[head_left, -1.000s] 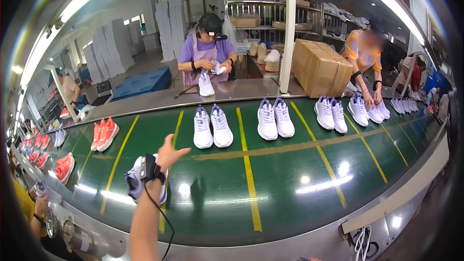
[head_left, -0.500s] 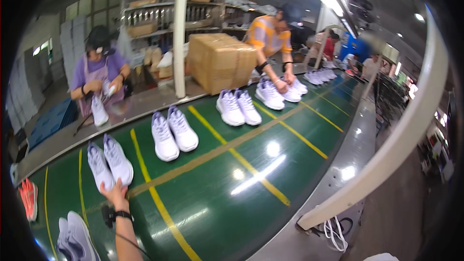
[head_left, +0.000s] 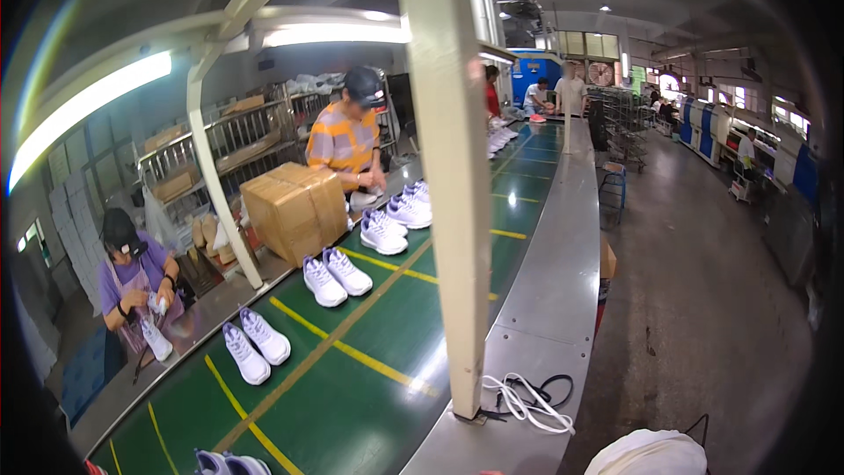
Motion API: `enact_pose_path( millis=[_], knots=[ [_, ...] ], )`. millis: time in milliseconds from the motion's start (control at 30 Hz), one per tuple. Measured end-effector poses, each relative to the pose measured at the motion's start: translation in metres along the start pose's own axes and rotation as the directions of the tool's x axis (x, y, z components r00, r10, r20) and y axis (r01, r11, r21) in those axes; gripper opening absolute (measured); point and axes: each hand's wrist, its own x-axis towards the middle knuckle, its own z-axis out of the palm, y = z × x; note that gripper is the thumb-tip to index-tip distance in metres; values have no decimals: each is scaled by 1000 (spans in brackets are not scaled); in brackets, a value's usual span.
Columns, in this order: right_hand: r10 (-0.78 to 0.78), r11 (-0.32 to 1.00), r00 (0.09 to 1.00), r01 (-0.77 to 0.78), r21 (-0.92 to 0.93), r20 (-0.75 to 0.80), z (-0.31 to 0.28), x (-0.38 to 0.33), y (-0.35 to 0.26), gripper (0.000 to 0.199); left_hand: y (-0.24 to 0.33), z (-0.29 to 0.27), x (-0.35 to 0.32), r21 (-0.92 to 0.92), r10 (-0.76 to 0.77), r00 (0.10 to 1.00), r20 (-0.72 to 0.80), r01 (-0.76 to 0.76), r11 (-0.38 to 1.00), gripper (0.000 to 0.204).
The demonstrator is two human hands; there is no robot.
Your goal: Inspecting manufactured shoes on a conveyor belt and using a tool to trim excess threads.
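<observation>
Neither of my hands shows clearly; at the lower edge there is a skin-coloured sliver too small to make out. Pairs of white and lavender sneakers stand along the green conveyor belt (head_left: 352, 396). Nearest is a sneaker pair (head_left: 230, 464), cut off by the lower edge. Farther along come a second sneaker pair (head_left: 256, 345), a third sneaker pair (head_left: 338, 277) and more beyond. Just a bit of a coral shoe (head_left: 95, 468) appears at lower left.
A pale upright post (head_left: 453, 211) rises from the belt's metal edge (head_left: 536, 317), with white cord (head_left: 532, 409) at its foot. Across the belt, two co-workers handle shoes beside a cardboard box (head_left: 294, 211). A white rounded thing (head_left: 649, 455) is at lower right.
My view has swung right, bringing the post and the aisle into the middle. My left hand, which was at the toes of a sneaker pair, has left the picture.
</observation>
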Motion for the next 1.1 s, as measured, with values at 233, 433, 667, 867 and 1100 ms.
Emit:
enact_pose_path(
  millis=[233,433,667,867,1100],
  knots=[
    [-11,999,999,9,36,46,-4,7,8,34,122,18,67,768,690,368,-623,119,630,46],
    [-28,999,999,27,46,22,-1,6,16,33,180,37,73,921,855,370,-363,3,390,45],
    [-31,996,1000,31,84,-1,-10,7,21,37,171,59,38,992,893,446,-67,-62,106,45],
    [-76,993,995,81,87,-60,-11,9,18,40,143,85,-1,982,851,497,172,-155,-108,45],
    [-91,995,989,94,21,-117,1,0,22,37,91,158,-119,836,752,392,530,-389,-386,41]
  ],
)
